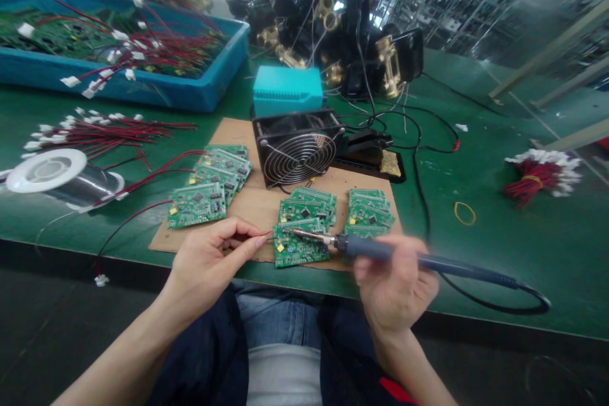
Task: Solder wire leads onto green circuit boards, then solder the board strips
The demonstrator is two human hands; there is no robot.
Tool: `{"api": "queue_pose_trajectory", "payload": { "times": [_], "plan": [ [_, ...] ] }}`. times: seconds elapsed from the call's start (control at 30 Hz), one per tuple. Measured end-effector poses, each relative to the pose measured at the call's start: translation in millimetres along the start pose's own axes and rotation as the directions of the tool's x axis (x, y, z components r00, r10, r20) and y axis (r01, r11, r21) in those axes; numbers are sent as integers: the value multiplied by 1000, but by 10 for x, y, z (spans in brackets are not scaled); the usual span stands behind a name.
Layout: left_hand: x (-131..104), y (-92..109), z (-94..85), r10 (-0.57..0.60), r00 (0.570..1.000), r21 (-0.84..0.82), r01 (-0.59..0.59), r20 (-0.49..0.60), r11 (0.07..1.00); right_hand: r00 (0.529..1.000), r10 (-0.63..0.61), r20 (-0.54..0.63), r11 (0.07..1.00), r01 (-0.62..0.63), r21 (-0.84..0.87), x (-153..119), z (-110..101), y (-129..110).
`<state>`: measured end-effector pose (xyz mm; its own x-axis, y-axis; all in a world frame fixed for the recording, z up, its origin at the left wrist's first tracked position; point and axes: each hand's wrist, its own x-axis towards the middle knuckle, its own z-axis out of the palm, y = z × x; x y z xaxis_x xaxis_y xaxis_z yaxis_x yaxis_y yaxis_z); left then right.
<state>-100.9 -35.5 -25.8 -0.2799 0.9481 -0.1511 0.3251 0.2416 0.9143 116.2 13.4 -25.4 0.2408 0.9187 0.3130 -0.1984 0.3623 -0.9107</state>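
My right hand [397, 282] grips a soldering iron [368, 247] by its dark blue handle. The metal tip points left and lies over the upper left part of a green circuit board [299, 254]. Between thumb and fingers, my left hand [214, 260] pinches a thin red wire [267, 234], whose end meets the board's left edge near the tip. Whether tip and wire touch cannot be made out. That board overlaps more boards [309, 206] behind it. Left of them lie boards with red wires attached [197, 204], and on the right is another stack of boards [368, 212].
A small fan [299, 151] stands behind the boards on a cardboard sheet [233, 130]. At left are a solder spool [71, 181], loose connector wires [109, 130] and a blue bin [209, 92]. A sponge [390, 165], a wire bundle [535, 177] and brass-fitted parts [387, 66] lie farther off.
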Motion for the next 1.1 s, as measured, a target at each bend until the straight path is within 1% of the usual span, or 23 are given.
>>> {"api": "queue_pose_trajectory", "payload": {
  "times": [0.1,0.23,0.33,0.53,0.67,0.87,1.1],
  "plan": [
    [8,19,16,-5,1000,48,4,13,999,1000,-12,2,1000,12,-2,-6,-5,5],
    [54,59,37,-6,999,55,4,37,998,1000,-1,-1,1000,1,13,-9,-2,7],
    [84,86,40,-12,999,45,10,50,999,1000,-6,2,1000,6,12,-7,1,8],
    [99,93,33,-79,996,41,77,49,996,1000,1,25,1000,-1,-13,-12,-21,18],
    [98,87,38,-86,995,47,83,50,995,999,-1,40,1000,2,-22,-21,-42,33],
    [91,104,46,-74,995,-18,76,63,997,998,7,56,999,-6,-34,-33,-28,20],
    [99,114,53,-110,992,17,109,64,994,997,-6,75,999,9,-39,-44,-11,7]
  ]
}}
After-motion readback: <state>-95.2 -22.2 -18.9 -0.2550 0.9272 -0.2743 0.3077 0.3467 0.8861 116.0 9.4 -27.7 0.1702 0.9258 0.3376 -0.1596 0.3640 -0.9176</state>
